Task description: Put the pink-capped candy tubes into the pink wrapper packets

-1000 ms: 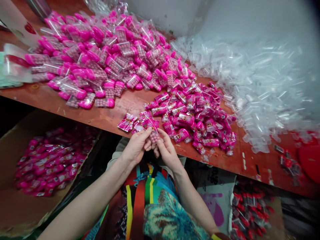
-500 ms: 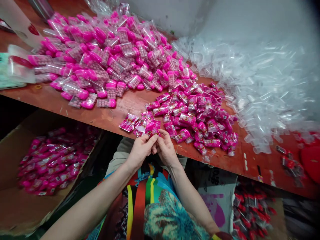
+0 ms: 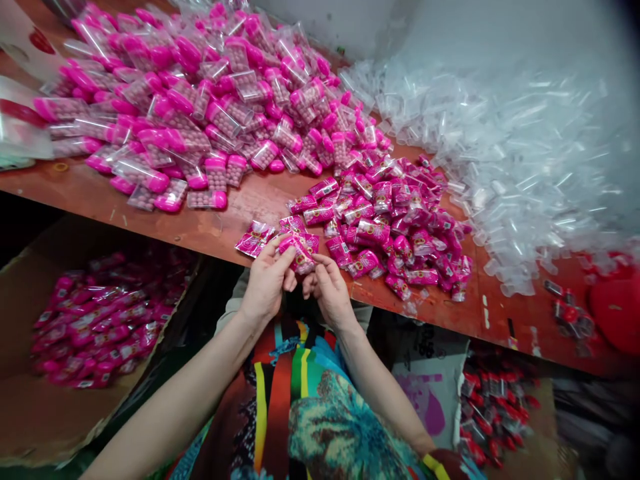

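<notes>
My left hand pinches a shiny pink printed packet between thumb and fingers just above the table's front edge. At that packet's right end, the thumb and forefinger of my right hand are closed on its edge; the other fingers curl below. Behind my left hand lie a few flat pink sachets. To the right of my hands spreads a heap of filled pink packets. Farther back is a large pile of clear bottles with pink caps, full of small pink balls.
Empty clear plastic bottles cover the table's right rear. An open cardboard box of pink packets stands below on the left. Red-capped pieces fill another box at lower right. A red round object sits at the right edge.
The pink packet has come up into clearer view, held in my left hand. My hands have drawn slightly apart, and the right fingers now hold only its end. The view has shifted slightly.
</notes>
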A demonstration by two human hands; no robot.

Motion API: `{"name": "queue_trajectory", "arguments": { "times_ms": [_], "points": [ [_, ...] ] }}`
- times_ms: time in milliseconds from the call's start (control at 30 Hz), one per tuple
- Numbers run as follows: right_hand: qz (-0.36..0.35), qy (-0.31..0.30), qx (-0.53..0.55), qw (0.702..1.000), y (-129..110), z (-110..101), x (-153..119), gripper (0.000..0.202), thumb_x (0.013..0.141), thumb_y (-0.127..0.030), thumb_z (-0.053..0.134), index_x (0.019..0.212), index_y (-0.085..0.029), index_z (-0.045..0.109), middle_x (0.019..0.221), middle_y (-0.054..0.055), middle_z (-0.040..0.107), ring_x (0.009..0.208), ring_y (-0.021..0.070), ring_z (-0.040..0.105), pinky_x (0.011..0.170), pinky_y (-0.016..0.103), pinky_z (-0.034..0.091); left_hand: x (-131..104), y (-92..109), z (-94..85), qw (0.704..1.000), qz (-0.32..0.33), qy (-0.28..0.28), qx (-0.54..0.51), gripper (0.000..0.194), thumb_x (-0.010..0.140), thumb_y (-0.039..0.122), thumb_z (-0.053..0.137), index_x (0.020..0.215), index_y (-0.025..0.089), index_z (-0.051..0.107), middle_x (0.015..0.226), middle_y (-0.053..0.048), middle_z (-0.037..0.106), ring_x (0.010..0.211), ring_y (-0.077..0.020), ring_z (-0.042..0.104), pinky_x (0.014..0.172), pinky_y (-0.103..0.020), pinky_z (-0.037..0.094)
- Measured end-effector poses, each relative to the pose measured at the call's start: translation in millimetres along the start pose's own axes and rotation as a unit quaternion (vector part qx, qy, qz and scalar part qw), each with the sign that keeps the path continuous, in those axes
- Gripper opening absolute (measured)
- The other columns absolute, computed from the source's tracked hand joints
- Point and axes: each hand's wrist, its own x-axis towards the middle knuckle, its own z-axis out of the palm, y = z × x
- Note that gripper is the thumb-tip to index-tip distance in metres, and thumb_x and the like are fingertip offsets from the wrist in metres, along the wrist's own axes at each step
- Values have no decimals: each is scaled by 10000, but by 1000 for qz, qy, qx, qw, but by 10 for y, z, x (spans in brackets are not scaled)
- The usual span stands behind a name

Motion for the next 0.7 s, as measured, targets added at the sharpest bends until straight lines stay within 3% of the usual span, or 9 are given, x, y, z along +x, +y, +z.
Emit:
{"name": "queue_trajectory", "arguments": {
  "times_ms": [167, 267, 333, 433, 500, 567, 633, 700],
  "points": [
    [-32, 14, -69, 997, -99, 107, 65, 346, 873, -401, 583, 1163, -240, 485, 719, -62, 562, 520, 72, 506, 512, 204, 436, 16, -1, 5, 1000, -12, -5, 6, 409, 739, 306, 732, 1105, 199, 585, 554, 105, 500, 306, -16, 329, 335, -175, 280],
    [-27, 0, -154, 988, -152, 87, 23, 281, 903, -371, 537, 1145, -229, 523, 642, -75, 510, 477, 73, 437, 467, 197, 369, 20, 27, -4, 999, 22, 29, 15, 434, 734, 298, 735, 1128, 203, 580, 588, 102, 516, 306, -9, 305, 333, -177, 274],
    [-46, 29, -238, 970, -200, 57, -25, 267, 911, -363, 527, 1133, -218, 551, 646, -61, 513, 512, 89, 452, 496, 210, 381, 12, 38, 2, 998, 39, 47, 32, 462, 733, 294, 738, 1155, 207, 570, 600, 101, 521, 306, -10, 295, 329, -178, 265],
    [-110, 48, -333, 935, -297, 32, -69, 406, 857, -326, 613, 1237, -217, 519, 984, 38, 633, 799, 147, 592, 716, 274, 483, -38, 4, 64, 998, 3, -2, 69, 473, 747, 319, 726, 1179, 200, 574, 561, 96, 505, 324, -27, 317, 335, -178, 254],
    [-129, 19, -350, 927, -363, -1, -77, 475, 860, -288, 594, 1315, -233, 466, 1198, 75, 603, 1005, 183, 597, 863, 318, 479, -74, -37, 127, 992, -33, -54, 106, 479, 774, 363, 693, 1203, 186, 578, 525, 88, 491, 333, -43, 327, 341, -182, 250],
    [-118, 14, -351, 929, -410, -97, -97, 423, 870, -270, 560, 1284, -232, 483, 1187, 68, 620, 1024, 192, 607, 879, 331, 484, -58, -50, 176, 983, -34, -82, 163, 508, 795, 396, 658, 1248, 185, 567, 580, 50, 562, 362, -64, 386, 361, -194, 287],
    [-99, 77, -364, 923, -428, -265, -147, 336, 844, -279, 580, 1170, -216, 528, 1026, 48, 660, 884, 198, 636, 792, 334, 509, 53, 0, 202, 961, 30, -82, 263, 491, 809, 378, 632, 1265, 208, 571, 802, -31, 681, 513, -117, 549, 458, -226, 408],
    [-88, 180, -409, 891, -417, -467, -212, 254, 823, -283, 590, 1059, -209, 536, 883, 32, 648, 761, 211, 629, 720, 350, 509, 268, 112, 222, 897, 150, -59, 412, 418, 826, 306, 592, 1238, 234, 597, 1094, -86, 684, 857, -209, 645, 699, -306, 506]
  ]
}}
